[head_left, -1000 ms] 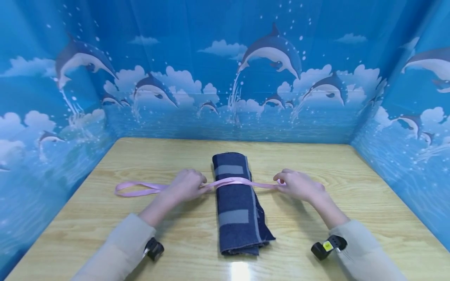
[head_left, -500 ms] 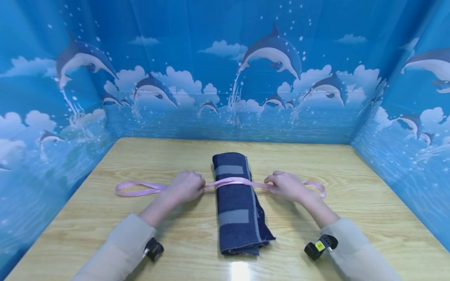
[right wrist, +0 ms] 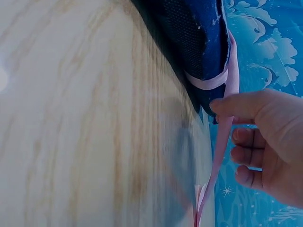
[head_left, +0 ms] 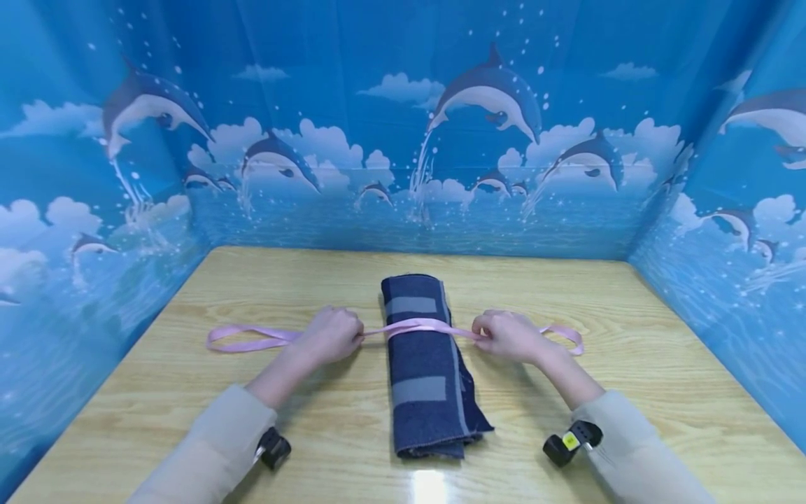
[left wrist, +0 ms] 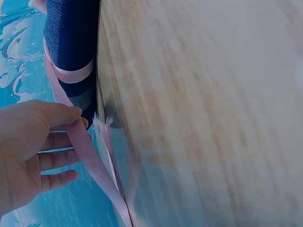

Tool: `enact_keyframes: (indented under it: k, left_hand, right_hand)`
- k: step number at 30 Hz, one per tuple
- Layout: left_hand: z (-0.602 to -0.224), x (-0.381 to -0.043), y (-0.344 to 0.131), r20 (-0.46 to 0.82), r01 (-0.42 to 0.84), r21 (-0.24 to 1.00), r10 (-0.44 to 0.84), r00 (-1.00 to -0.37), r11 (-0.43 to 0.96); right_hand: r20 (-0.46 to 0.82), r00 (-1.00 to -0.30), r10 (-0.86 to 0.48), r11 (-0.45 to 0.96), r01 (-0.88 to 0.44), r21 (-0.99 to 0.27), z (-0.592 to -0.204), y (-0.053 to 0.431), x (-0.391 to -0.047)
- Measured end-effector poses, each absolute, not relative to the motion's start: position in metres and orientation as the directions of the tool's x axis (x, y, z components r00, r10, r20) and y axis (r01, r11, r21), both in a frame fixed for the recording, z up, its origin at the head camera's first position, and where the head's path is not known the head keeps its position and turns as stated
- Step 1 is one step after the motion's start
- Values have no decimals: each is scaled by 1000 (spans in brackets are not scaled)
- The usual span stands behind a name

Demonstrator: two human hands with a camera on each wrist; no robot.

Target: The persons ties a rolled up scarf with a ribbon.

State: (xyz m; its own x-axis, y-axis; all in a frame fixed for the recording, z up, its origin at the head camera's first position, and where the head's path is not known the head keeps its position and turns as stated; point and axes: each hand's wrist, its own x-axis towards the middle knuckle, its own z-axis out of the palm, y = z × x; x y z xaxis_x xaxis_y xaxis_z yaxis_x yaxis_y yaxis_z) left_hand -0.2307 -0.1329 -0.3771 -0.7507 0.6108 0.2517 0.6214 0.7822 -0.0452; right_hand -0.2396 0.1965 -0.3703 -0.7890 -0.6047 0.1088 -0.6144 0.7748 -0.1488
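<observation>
A rolled piece of dark blue denim (head_left: 418, 357) with grey patches lies lengthwise on the table, its lower right corner flaring out. Around its upper half runs a pink ribbon (head_left: 415, 325), crossed over on top. My left hand (head_left: 332, 334) pinches the ribbon between thumb and finger just left of the roll; in the left wrist view the other fingers are spread behind the ribbon (left wrist: 92, 158). On the right side, my right hand (head_left: 506, 336) pinches the other length of ribbon (right wrist: 222, 142) between thumb and forefinger. Both lengths stretch between the hands and the roll.
One ribbon end lies in a loop (head_left: 248, 339) on the table at left, and another loop (head_left: 567, 336) lies behind the right hand. The wooden table (head_left: 283, 448) is bordered at the back and sides by a blue dolphin-print curtain (head_left: 352, 140).
My right hand has shifted left along the ribbon, closer to the denim roll, revealing the looped end behind it. My left hand has moved very slightly left. The roll has stayed in place.
</observation>
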Motion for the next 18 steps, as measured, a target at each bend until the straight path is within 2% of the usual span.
enact_keyframes:
  k: [7, 18]
  left_hand:
    - [-377, -230, -133, 256, 609, -45, 599, -759, 792]
    - [-376, -230, -134, 289, 565, -82, 562, -775, 821]
  right_hand:
    - [120, -770, -626, 750, -637, -176, -368, 196, -239]
    - [145, -840, -523, 832, -540, -126, -363, 200, -239]
